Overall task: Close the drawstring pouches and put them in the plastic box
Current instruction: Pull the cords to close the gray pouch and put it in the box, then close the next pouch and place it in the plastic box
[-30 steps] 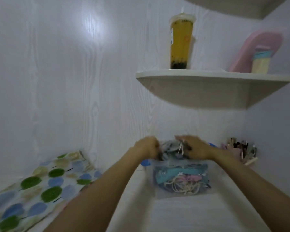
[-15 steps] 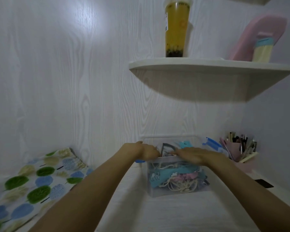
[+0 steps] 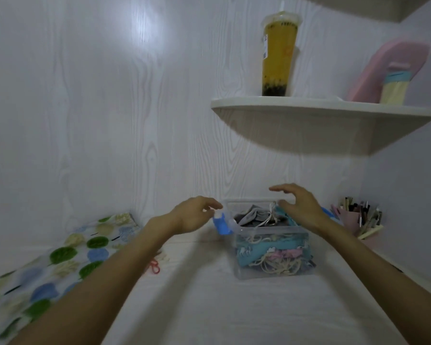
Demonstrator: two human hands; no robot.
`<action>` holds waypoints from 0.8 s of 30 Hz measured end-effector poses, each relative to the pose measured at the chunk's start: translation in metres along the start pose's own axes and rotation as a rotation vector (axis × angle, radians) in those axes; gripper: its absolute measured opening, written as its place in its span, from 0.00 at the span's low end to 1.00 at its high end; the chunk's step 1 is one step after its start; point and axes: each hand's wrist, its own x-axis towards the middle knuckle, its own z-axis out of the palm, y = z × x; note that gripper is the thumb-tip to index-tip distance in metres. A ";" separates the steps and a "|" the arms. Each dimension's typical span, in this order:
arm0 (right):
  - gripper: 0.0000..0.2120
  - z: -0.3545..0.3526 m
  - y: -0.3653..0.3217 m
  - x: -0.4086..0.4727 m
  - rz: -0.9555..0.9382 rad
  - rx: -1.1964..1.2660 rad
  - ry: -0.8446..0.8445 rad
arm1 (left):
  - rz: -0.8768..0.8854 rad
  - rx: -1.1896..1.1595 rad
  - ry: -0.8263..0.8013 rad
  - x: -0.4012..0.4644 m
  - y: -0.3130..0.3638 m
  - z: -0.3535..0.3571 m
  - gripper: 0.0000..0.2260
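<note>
A clear plastic box (image 3: 271, 231) stands on the white surface, with a blue latch (image 3: 222, 226) on its left side. Inside lie several drawstring pouches: a grey pouch (image 3: 253, 216) on top, teal and pink ones (image 3: 271, 253) below with cream cords. My left hand (image 3: 194, 215) hovers at the box's left rim above the latch, fingers loosely curved, holding nothing. My right hand (image 3: 297, 205) hangs over the box's right rim, fingers spread and relaxed, empty.
A leaf-patterned cloth (image 3: 47, 265) lies at the left. A red cord (image 3: 154, 266) rests near my left forearm. A pink cup of pens (image 3: 358, 220) stands at the right. A shelf (image 3: 321, 113) above carries a yellow drink (image 3: 279, 53) and a pink object (image 3: 383, 73).
Both hands pushed the grey pouch down into the box, then let go and lifted away. The pouch now lies in the box.
</note>
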 end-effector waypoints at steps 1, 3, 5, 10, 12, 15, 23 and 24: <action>0.16 0.010 -0.013 -0.002 -0.062 0.003 0.052 | -0.024 0.035 -0.001 -0.013 -0.010 -0.008 0.16; 0.15 0.034 -0.040 -0.007 -0.133 0.017 0.086 | -0.092 0.091 -0.007 -0.038 -0.032 -0.022 0.16; 0.15 0.068 -0.063 -0.013 -0.188 0.047 0.004 | -0.167 0.112 -0.016 -0.063 -0.056 -0.031 0.16; 0.13 0.182 -0.095 -0.037 -0.258 -0.092 -0.483 | -0.393 0.204 -0.036 -0.133 -0.126 -0.036 0.17; 0.17 0.218 -0.095 -0.050 -0.249 -0.122 -0.539 | -0.431 0.248 -0.058 -0.151 -0.140 -0.025 0.17; 0.24 0.261 -0.103 -0.065 -0.269 -0.096 -0.565 | -0.405 0.284 -0.109 -0.172 -0.155 -0.001 0.21; 0.28 0.281 -0.102 -0.076 -0.377 -0.165 -0.612 | -0.451 0.273 -0.064 -0.189 -0.189 0.020 0.20; 0.26 0.277 -0.099 -0.076 -0.391 -0.141 -0.602 | -0.462 0.279 -0.070 -0.187 -0.191 0.019 0.21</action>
